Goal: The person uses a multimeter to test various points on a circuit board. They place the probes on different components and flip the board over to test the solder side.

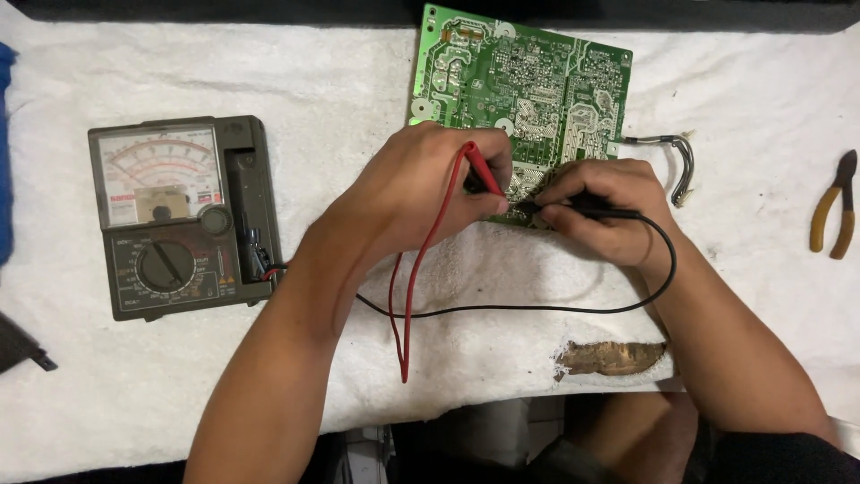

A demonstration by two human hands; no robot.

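left hand (421, 184) gripping red probe (482, 170), right hand (605, 211) black probe (582, 208), circuit board (528, 85)

My tabletop (618, 357) shows only as a patch of bare wood at the near edge — a white towel (340, 90) covers the rest. On the towel lie a green circuit board (528, 85), an analog multimeter (179, 215) to my left, yellow-handled pliers (835, 208) far right, and the red lead (408, 296) and black lead (537, 309) — both trailing across the cloth.
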